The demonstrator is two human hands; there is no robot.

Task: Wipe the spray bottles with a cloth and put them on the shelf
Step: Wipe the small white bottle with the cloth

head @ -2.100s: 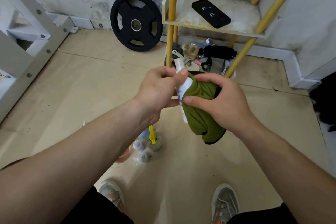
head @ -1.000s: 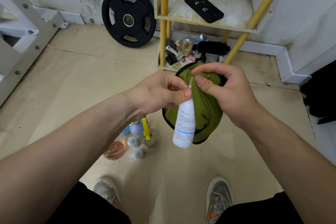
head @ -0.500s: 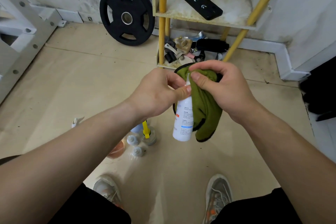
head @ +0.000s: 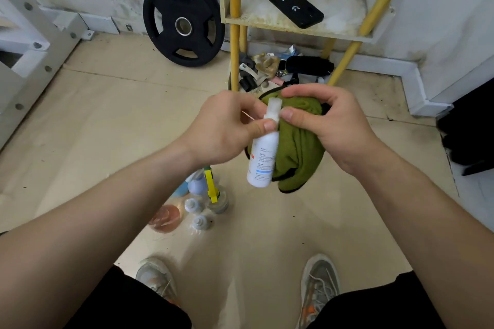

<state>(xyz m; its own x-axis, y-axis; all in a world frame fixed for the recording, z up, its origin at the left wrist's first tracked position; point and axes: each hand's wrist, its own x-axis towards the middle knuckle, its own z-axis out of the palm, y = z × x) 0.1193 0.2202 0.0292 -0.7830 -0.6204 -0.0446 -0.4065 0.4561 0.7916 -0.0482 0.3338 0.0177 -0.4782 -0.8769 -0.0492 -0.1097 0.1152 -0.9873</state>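
2 hands work at chest height over the floor (head: 107, 120), in front of the yellow-legged shelf (head: 256, 20). The left hand (head: 224, 128) pinches the white spray bottle (head: 263, 157) at its neck, so the bottle hangs nearly upright with its clear cap between the 2 thumbs. The right hand (head: 328, 125) grips the bunched green cloth (head: 299, 149) against the bottle's right side, its thumb pressing at the neck.

By my reading the wiping step is in hand, and the top of the bottle is getting the attention. The next move calls for finishing the rub around cap and neck, then carrying the bottle up to the shelf, where a black phone (head: 294, 5) already takes up part of the board. Several other bottles (head: 200, 203) stand on the floor below the left forearm, so most of the task looks undone.

Against the frame 0.5 s ago, the cap now shows clear of the cloth and the right thumb sits lower on the neck. About 2 s ago the cloth wrapped the body of a tilted bottle.
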